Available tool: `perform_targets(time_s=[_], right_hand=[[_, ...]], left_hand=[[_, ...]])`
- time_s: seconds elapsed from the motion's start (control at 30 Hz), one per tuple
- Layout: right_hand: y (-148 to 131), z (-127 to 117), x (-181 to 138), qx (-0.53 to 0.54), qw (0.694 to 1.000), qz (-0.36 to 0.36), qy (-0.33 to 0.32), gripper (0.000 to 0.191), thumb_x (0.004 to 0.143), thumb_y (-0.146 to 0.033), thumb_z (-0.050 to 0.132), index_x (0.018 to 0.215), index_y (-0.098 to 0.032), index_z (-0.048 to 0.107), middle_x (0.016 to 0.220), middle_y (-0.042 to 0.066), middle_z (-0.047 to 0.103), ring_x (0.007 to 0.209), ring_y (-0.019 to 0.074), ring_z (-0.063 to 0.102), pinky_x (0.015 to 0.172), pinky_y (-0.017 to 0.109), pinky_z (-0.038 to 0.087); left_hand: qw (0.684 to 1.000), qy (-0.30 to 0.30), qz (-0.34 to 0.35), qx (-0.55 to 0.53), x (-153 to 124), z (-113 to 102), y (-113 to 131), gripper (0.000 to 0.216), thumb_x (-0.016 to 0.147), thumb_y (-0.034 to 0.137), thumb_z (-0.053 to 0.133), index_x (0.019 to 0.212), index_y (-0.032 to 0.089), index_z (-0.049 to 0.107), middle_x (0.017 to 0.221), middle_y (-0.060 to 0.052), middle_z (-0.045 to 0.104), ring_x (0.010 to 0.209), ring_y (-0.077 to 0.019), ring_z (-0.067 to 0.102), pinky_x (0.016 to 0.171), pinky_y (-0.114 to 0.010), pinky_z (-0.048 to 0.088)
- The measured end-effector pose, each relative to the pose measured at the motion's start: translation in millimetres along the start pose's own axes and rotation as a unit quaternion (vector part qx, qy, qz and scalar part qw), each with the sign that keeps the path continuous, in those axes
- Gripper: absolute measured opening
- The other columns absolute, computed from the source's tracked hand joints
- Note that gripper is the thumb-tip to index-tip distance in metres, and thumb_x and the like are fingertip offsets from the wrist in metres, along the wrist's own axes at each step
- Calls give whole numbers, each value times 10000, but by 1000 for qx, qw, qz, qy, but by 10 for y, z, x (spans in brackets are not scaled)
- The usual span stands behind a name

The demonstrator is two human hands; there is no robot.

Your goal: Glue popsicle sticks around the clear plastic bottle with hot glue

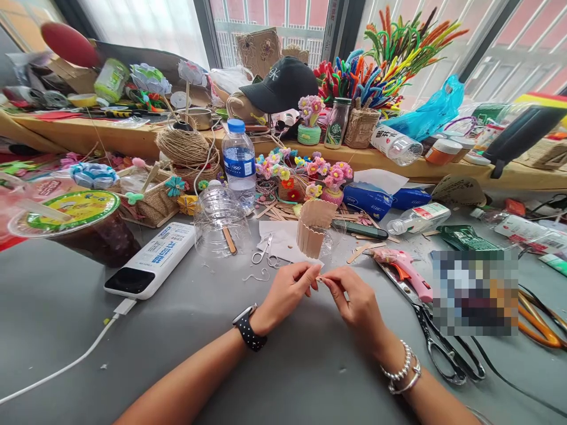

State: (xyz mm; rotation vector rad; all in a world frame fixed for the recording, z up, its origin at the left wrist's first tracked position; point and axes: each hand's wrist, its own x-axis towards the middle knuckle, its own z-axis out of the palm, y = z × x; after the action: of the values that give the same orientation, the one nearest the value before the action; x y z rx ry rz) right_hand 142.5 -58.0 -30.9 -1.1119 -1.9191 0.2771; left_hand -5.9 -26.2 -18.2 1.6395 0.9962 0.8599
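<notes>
My left hand [287, 292] and my right hand [354, 301] meet over the grey table [177, 354], fingertips pinched together on a tiny pale piece [319, 278] that I cannot make out. A black watch sits on my left wrist, pearl and silver bracelets on my right. Just beyond my fingers stands a small cup made of wooden craft sticks [312, 227] on white paper [279, 242]. Small scissors [264, 251] lie left of the cup.
A pink glue gun [405, 268] and large black scissors [443, 342] lie to the right. A white power bank [153, 257] with its cable, a cut clear bottle [219, 218] and a water bottle [239, 159] stand left. Craft flowers, twine and pipe cleaners crowd the back.
</notes>
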Motion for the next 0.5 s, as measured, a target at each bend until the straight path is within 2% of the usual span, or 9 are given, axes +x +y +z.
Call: perform_targets(time_s=[0.13, 0.23, 0.37, 0.5], right_hand=[[8, 12, -8, -10, 1000, 9, 0, 99, 833, -144, 424, 819, -181, 515, 713, 24, 558, 641, 124, 523, 591, 249, 438], [11, 10, -8, -13, 1000, 10, 4, 97, 833, -152, 422, 805, -183, 509, 705, 22, 557, 634, 124, 524, 575, 246, 436], [13, 6, -12, -6, 1000, 16, 5, 94, 834, -156, 422, 822, -182, 511, 724, 22, 564, 644, 122, 523, 584, 245, 434], [14, 15, -14, 2, 999, 32, -3, 113, 840, -166, 409, 807, -183, 516, 703, 17, 553, 624, 119, 508, 577, 247, 426]], left_hand=[[1000, 6, 22, 5, 5, -14, 8, 267, 751, 408, 537, 788, 146, 573, 706, -14, 580, 620, -117, 515, 588, -218, 413], [998, 11, 56, 29, -8, -4, 13, 278, 688, 382, 622, 838, 154, 567, 786, -33, 601, 694, -135, 543, 655, -237, 439], [994, 29, 78, 66, -21, 9, 8, 188, 766, 345, 543, 806, 164, 575, 772, -33, 617, 694, -132, 561, 673, -241, 441], [996, 45, 57, 51, -18, 12, 11, 197, 805, 321, 491, 725, 161, 575, 671, -17, 615, 628, -124, 579, 638, -233, 444]])
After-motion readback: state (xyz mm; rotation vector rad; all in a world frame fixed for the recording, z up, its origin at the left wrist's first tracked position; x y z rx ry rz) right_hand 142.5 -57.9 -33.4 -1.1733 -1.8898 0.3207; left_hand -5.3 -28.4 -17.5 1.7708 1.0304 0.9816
